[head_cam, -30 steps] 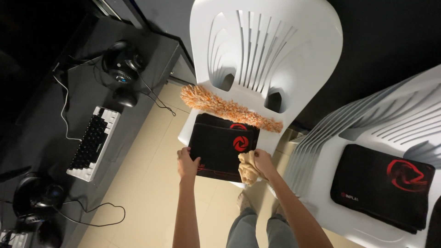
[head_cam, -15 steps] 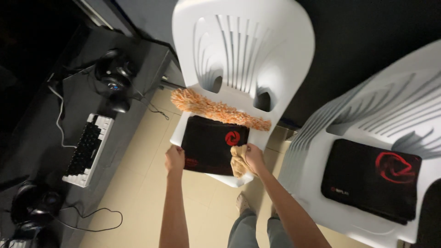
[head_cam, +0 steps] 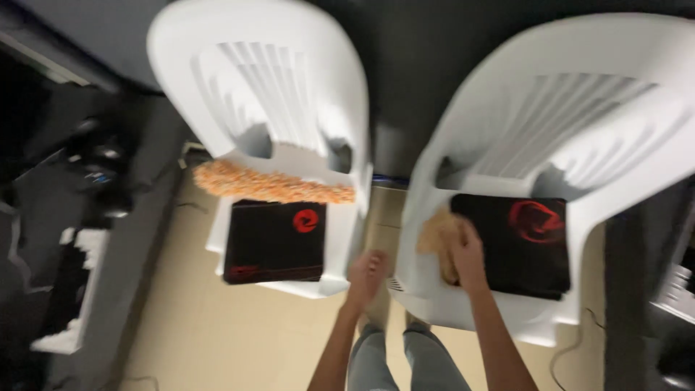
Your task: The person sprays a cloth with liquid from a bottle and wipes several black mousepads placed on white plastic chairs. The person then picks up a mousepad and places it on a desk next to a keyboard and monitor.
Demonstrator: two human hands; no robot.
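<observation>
Far left of the fingers, a dark counter (head_cam: 43,239) carries blurred gear: black rounded headphones (head_cam: 98,163), a white-edged keyboard (head_cam: 69,289) with dark keys, thin cables. All smeared by motion, detail not readable.

Next right, a white moulded plastic chair (head_cam: 289,94), smooth glossy shell with a slatted fan-shaped back. On its seat lies a flat rectangular black mouse pad (head_cam: 271,242), matte, red round emblem near its upper right corner, thin red edging. Just behind the pad, across the seat's back edge, a long fluffy orange duster (head_cam: 271,187), shaggy noodle-like strands.

Left hand (head_cam: 368,274) hangs in the gap between the two chairs, just right of that seat's front corner; fingers loosely curled, holding nothing as far as the blur shows, apart from the pad. Beige smooth floor (head_cam: 195,340) under it; grey-trousered legs (head_cam: 405,362) below.

Right hand (head_cam: 463,253) lies palm down on the second seat, fingers bent over a crumpled tan cloth (head_cam: 438,235), soft and bunched, pressing it at the left edge of a second black mouse pad (head_cam: 517,242). That pad is the same flat matte rectangle with a red swirl emblem, extending right of the fingers. It rests on a second white plastic chair (head_cam: 579,108), same slatted back, broader in view.

Far right, dark blurred objects, cannot tell what.
</observation>
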